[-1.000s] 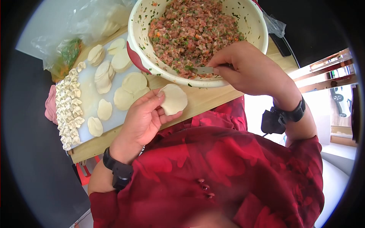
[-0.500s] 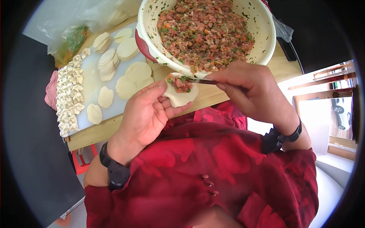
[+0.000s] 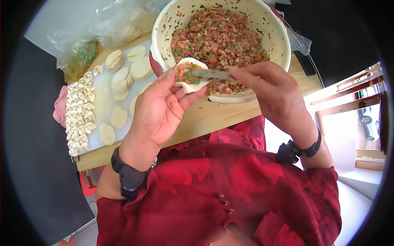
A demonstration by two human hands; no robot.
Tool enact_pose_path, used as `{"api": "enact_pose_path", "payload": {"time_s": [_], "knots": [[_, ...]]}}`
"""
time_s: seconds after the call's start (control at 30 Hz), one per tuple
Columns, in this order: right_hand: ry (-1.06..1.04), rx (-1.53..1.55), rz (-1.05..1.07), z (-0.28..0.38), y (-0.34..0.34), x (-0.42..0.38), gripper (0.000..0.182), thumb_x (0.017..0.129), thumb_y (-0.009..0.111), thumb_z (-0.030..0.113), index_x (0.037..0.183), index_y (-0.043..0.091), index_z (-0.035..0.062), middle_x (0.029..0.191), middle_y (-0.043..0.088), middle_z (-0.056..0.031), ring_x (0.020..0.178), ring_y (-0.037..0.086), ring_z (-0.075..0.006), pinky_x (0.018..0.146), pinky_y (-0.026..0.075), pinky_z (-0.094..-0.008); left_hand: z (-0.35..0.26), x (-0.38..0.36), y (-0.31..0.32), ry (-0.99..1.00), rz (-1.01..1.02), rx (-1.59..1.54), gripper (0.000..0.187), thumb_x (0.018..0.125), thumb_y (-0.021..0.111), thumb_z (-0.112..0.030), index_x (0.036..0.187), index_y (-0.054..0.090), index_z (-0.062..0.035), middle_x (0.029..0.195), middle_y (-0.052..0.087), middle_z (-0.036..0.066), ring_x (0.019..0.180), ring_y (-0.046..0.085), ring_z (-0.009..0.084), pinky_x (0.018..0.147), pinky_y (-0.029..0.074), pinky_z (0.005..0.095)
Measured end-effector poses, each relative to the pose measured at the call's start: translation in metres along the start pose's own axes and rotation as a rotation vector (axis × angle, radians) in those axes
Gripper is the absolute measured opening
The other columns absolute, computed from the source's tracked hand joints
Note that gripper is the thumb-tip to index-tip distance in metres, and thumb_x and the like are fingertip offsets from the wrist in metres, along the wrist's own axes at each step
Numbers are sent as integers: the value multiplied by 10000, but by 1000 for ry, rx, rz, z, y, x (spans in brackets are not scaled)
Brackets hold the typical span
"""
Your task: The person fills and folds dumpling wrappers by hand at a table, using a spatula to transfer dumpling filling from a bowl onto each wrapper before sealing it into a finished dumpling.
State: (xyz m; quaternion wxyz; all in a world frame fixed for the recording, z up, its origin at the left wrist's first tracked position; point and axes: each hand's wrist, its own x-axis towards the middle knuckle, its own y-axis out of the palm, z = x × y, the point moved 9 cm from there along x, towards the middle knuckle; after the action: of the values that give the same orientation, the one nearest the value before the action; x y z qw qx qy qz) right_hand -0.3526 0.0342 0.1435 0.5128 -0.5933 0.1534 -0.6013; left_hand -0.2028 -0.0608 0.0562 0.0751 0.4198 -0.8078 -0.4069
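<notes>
My left hand (image 3: pixel 162 104) cups a round dumpling wrapper (image 3: pixel 193 87), its thumb over the near edge and its fingers underneath. Minced meat filling (image 3: pixel 186 73) with green and orange bits lies on the wrapper. A flat metal blade or spatula (image 3: pixel 213 74) is pinched in my right hand (image 3: pixel 271 88), and its tip presses into that filling. Both hands are at the front rim of a large cream bowl (image 3: pixel 283 49), which holds a heap of the same meat mixture (image 3: pixel 221 37). The tool's handle is hidden in my right fingers.
On the left, a white board (image 3: pixel 98 110) carries stacked wrappers (image 3: pixel 141 68), single wrappers (image 3: pixel 107 134) and rows of folded dumplings (image 3: pixel 80 115). Plastic bags (image 3: pixel 123 24) lie behind it. A pink cloth (image 3: pixel 60 107) sits at the table's left edge, a dark phone-like object (image 3: pixel 305 64) right of the bowl.
My left hand has raised the wrapper toward the bowl and over its rim. The blade now lies flatter across the filling, more of it showing. The view has shifted slightly.
</notes>
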Motion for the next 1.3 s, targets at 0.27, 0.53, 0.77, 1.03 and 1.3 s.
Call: {"api": "enact_pose_path", "payload": {"time_s": [0.27,0.53,0.77,1.03,1.3], "knots": [[378,543,-73,-21,7,0,239,851,597,-34,1070,669,29,882,663,-149,814,653,-307,713,515,-355,7,13,15,-31,104,-90,396,1044,354,-218,1384,379,-16,1311,531,159,1198,558,299,1045,475,483],[159,275,-3,-19,-5,12,276,818,618,-45,1060,688,65,847,656,-135,777,651,-301,676,513,-350,6,12,22,-31,150,-1,422,1060,314,-257,1398,347,-7,1339,526,155,1236,536,308,1058,461,486],[319,497,-59,-38,5,4,265,803,626,-61,1025,707,57,816,646,-132,758,646,-292,670,515,-349,11,15,19,-42,128,47,434,1051,355,-264,1401,354,-7,1349,524,154,1227,545,307,1038,472,498],[201,305,-9,-35,2,5,317,794,612,-83,1052,707,74,809,640,-117,752,642,-269,662,512,-330,11,16,23,-63,169,9,422,1052,335,-232,1406,348,-1,1359,520,155,1238,538,312,1056,462,489],[196,333,20,-35,7,6,322,798,611,-81,1065,702,73,830,650,-126,762,649,-276,668,516,-340,12,16,24,-55,147,-1,421,1048,366,-260,1390,362,-16,1352,517,170,1214,553,316,1021,489,501]]}}
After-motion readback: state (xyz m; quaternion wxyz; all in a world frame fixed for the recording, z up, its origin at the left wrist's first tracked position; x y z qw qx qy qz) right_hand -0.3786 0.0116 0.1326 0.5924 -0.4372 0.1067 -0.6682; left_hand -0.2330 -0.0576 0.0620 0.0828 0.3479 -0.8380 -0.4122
